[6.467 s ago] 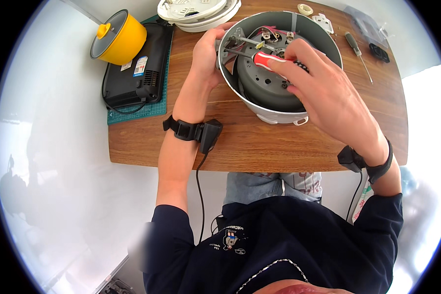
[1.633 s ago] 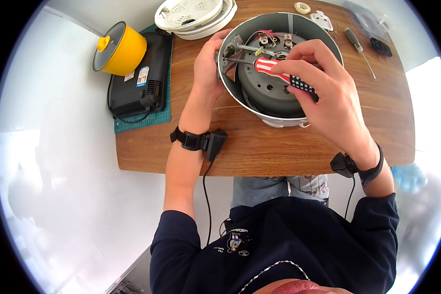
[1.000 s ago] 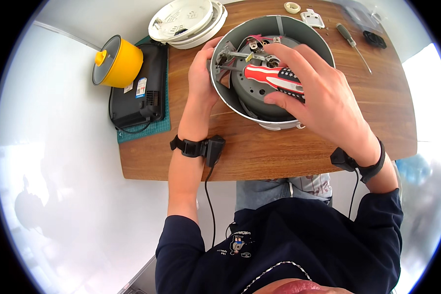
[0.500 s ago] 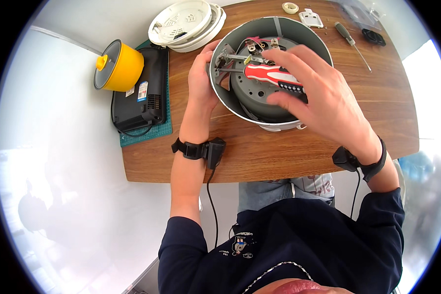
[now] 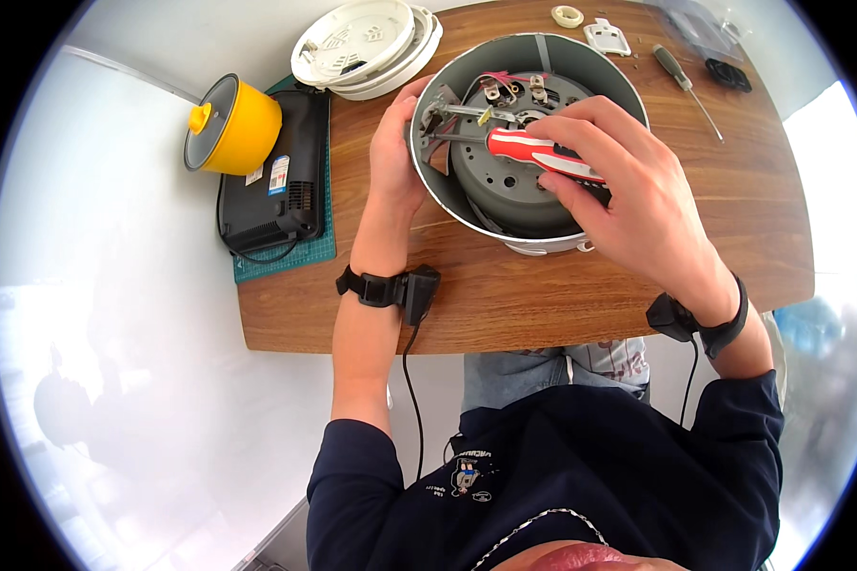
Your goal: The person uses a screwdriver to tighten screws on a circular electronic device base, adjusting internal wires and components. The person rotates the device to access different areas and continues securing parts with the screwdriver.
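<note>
A round grey metal appliance housing (image 5: 590, 65) lies with its open side facing up. Inside are a grey disc-shaped base (image 5: 490, 190) with holes, metal terminals (image 5: 538, 88) and pink wires (image 5: 498, 76). My left hand (image 5: 393, 157) grips the housing's left side from outside, its fingers partly hidden behind the wall. In my right hand (image 5: 638, 186), the fingers and thumb close round the handle of a red-and-white screwdriver (image 5: 516, 145). Its shaft points left toward a metal bracket (image 5: 435, 122) on the inner wall; the tip's contact is hard to make out.
White round plastic parts (image 5: 357, 43) are stacked at the far left. A yellow pot (image 5: 249, 128) stands on a black appliance (image 5: 257, 214) over a green mat (image 5: 307, 255). At the far right lie another screwdriver (image 5: 671, 67), a white plastic piece (image 5: 607, 38) and a ring (image 5: 568, 16).
My right hand has closed its fingers round the screwdriver handle, which has shifted slightly right. My left hand stays on the housing.
</note>
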A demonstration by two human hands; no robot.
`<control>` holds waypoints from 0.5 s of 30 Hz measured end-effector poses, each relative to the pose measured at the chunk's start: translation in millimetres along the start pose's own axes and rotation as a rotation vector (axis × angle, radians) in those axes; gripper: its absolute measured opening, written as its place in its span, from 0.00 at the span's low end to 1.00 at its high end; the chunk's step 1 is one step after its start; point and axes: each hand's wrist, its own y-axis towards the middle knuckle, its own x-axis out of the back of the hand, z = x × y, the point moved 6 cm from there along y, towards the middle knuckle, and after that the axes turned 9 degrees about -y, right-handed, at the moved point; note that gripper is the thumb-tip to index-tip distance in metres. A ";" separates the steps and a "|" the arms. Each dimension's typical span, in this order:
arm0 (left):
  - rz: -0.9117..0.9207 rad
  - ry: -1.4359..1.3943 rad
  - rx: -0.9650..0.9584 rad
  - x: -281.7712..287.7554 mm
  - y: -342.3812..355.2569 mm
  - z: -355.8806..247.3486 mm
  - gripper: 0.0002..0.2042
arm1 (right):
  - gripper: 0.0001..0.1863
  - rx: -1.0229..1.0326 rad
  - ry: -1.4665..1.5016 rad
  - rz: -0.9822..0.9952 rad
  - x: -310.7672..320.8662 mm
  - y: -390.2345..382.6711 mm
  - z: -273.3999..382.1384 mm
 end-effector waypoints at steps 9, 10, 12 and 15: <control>0.104 0.017 -0.044 0.3 -0.3 5.0 0.25 | 0.17 -0.107 0.075 -0.014 12.9 -8.2 -1.0; 0.128 0.018 -0.054 -0.1 -0.3 5.0 0.25 | 0.17 -0.124 0.078 -0.016 15.1 -9.1 -1.9; 0.147 0.019 -0.071 -2.1 -0.7 4.3 0.27 | 0.17 -0.160 0.103 -0.029 19.7 -10.5 -4.6; 0.174 0.014 -0.092 2.5 1.3 0.6 0.30 | 0.17 -0.207 0.144 -0.048 24.5 -12.6 -10.3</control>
